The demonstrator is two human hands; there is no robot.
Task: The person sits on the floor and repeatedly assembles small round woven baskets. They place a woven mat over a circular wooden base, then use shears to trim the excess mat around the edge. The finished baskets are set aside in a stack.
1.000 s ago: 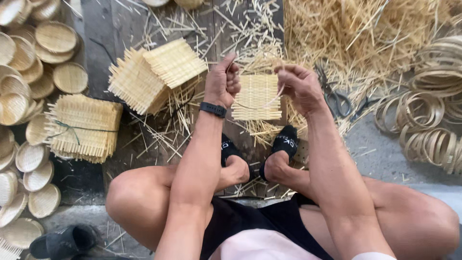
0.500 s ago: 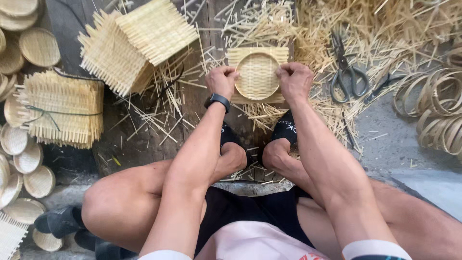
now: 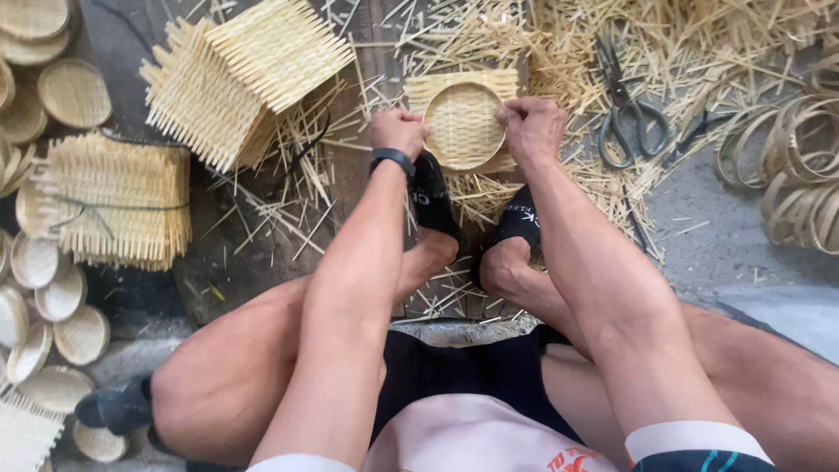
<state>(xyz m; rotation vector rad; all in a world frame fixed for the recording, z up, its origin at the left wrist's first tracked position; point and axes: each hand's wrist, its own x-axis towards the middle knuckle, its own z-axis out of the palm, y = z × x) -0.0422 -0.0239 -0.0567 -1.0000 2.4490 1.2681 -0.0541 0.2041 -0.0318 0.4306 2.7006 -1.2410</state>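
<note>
Head view: half a second ago the hands were only settling the woven bamboo mat; now a round hoop is pressed into it, dishing it. Left hand and right hand are fisted on the mat's opposite edges, forearms straight down. Scissors lie right of the mat.

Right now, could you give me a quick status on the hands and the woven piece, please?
Left hand and right hand grip round woven tray at opposite edges. Tray pressed onto square mat. Scissors lie apart.
</note>
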